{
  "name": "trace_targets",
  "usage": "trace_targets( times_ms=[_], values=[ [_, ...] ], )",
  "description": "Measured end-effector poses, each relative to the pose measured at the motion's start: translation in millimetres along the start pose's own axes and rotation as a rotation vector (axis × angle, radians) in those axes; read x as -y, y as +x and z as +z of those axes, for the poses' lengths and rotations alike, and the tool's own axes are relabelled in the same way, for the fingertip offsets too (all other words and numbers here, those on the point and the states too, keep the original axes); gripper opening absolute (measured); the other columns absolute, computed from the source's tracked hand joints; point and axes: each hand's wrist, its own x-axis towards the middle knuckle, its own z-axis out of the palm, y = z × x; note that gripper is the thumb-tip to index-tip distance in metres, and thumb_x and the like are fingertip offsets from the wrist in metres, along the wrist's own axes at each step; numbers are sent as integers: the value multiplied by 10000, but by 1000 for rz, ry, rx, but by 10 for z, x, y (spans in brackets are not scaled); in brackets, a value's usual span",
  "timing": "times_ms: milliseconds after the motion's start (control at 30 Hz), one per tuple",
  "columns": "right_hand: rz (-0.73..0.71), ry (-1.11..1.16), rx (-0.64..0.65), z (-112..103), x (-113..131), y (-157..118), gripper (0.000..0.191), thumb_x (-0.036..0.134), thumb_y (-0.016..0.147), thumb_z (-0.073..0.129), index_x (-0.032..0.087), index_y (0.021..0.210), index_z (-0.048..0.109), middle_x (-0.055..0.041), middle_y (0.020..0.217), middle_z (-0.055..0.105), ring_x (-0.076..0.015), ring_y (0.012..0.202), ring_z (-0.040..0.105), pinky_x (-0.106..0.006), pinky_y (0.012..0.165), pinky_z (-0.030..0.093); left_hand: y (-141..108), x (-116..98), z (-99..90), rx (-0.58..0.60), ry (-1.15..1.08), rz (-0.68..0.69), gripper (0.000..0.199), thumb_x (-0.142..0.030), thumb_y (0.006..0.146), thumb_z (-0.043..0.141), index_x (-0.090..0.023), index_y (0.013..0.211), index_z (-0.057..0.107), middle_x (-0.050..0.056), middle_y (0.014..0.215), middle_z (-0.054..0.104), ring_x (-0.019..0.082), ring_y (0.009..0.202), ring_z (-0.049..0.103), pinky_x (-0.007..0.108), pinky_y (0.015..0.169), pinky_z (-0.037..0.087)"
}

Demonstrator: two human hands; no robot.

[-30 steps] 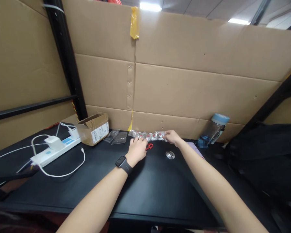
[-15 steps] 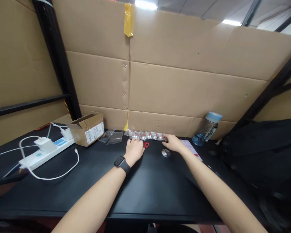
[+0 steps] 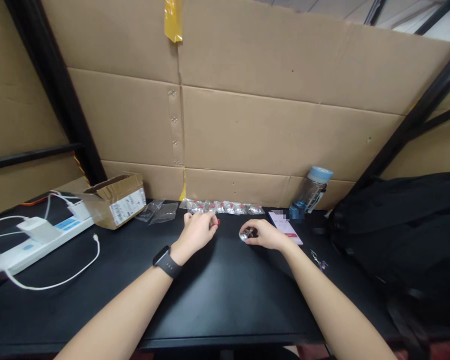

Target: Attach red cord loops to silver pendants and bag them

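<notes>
My right hand [image 3: 265, 234] curls its thumb and fingers around the edge of a shiny round silver piece [image 3: 243, 236] at table level. My left hand [image 3: 198, 231], with a dark watch at the wrist, is closed in a pinch. A bit of thin red cord [image 3: 218, 222] shows at its fingertips, the rest hidden by the hand. Just behind both hands lies a row of clear plastic bags [image 3: 230, 207] with several silver round pieces and red bits inside.
Left are an open cardboard box [image 3: 125, 205], flat clear bags [image 3: 165, 212], a power strip [image 3: 50, 235] and a white cable. Right stand a water bottle [image 3: 309, 192], a phone-like flat item [image 3: 287, 227], keys [image 3: 318, 261] and a black backpack [image 3: 408, 235]. Cardboard walls the back.
My right hand has drawn back from the bag row to the silver piece and grips it. My left hand has closed over the red cord. The view has shifted right.
</notes>
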Motion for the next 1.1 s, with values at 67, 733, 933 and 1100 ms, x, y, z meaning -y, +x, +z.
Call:
trace_targets(
  times_ms=[67, 733, 933, 1100],
  values=[
    [8, -6, -15, -1, 11, -8, 332, 215, 735, 794, 226, 1063, 741, -37, 1025, 751, -193, 876, 678, -297, 814, 499, -14, -57, 5, -16, -57, 9, 82, -234, 855, 653, -222, 774, 660, 13, 894, 759, 240, 969, 656, 391, 884, 287],
    [17, 593, -252, 0, 373, -15, 423, 236, 708, 822, 191, 1105, 683, -80, 1054, 718, -219, 961, 694, -355, 829, 577, -70, -233, -23, -19, -266, 58, 42, -381, 851, 775, -367, 829, 808, -28, 955, 798, 243, 1045, 661, 445, 969, 237],
    [-47, 918, -210, 103, 494, -23, 476, 224, 680, 873, 204, 1109, 669, -93, 1208, 671, -213, 1037, 688, -370, 893, 583, -71, -236, -84, -4, -277, 73, 82, -366, 889, 734, -389, 896, 813, -30, 995, 801, 225, 1045, 665, 433, 963, 276],
    [-48, 991, -202, 162, 474, -12, 490, 232, 662, 905, 216, 1095, 677, -84, 1241, 664, -201, 1031, 691, -364, 904, 583, -87, -287, -144, -26, -297, 74, 104, -356, 895, 721, -385, 938, 811, -28, 1036, 798, 235, 1060, 672, 429, 980, 315]
  ],
)
